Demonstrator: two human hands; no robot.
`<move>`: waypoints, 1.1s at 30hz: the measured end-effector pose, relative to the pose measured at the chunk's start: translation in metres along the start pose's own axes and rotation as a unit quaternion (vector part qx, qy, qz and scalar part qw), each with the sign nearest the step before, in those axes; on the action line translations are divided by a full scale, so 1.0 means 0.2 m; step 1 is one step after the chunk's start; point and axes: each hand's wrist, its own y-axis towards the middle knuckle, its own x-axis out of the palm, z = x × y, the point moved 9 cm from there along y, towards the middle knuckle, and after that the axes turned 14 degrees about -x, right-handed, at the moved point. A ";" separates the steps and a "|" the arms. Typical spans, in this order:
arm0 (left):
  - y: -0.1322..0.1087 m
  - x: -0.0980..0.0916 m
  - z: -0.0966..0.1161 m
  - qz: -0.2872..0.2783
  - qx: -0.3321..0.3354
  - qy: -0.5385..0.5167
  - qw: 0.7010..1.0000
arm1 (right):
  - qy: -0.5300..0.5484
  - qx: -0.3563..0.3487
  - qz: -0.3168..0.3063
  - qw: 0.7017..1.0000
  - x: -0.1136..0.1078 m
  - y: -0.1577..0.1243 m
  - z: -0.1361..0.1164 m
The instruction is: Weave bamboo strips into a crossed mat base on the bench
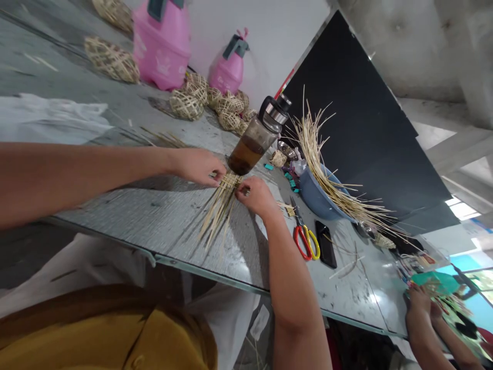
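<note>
The flat woven piece of pale, straw-coloured strips [230,181] lies on the grey, scuffed desk [146,221] between the person's two bare hands, its long loose tails [211,218] fanning toward the near edge; the left hand [198,165] is narrowed to a pinch at its left border, and the right hand [257,194], thumb and forefinger bent into a ring, seems to pinch its right border; a clear bottle of brown liquid with a black, steel-banded cap [252,144] stands right at the far end of the weave, though whether it weighs down strips there I cannot tell.

To work such strips well, I would pin the crossings flat with one hand and draw each strip snug with the other, pulling evenly from both sides; the tails are best kept spread in order, since thin strips may kink or split if bent sharply; the bottle wants care, being so close.

As for writing, the large pink plastic sprayer [164,49] bears a white crown-like mark and some lettering, and the smaller pink plastic sprayer [227,72] a white word; both are too blurred to read surely; no brand shows on the black, dark-screened phone [325,244].
</note>
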 end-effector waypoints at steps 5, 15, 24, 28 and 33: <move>0.02 0.00 -0.01 0.028 0.017 -0.016 0.999 | -0.017 0.006 0.019 1.000 0.01 0.01 0.02; 0.05 0.01 -0.04 0.066 0.023 -0.021 0.997 | -0.030 0.013 0.024 0.999 0.03 0.01 0.05; 0.06 0.01 -0.04 0.064 -0.003 -0.004 0.998 | 0.008 0.019 0.057 0.998 0.00 0.00 0.05; 0.06 0.02 -0.06 0.075 -0.022 -0.001 0.997 | 0.017 0.021 0.058 0.998 0.00 0.00 0.05; 0.06 0.03 -0.08 0.082 -0.027 0.001 0.996 | 0.021 0.023 0.062 0.998 0.00 0.00 0.06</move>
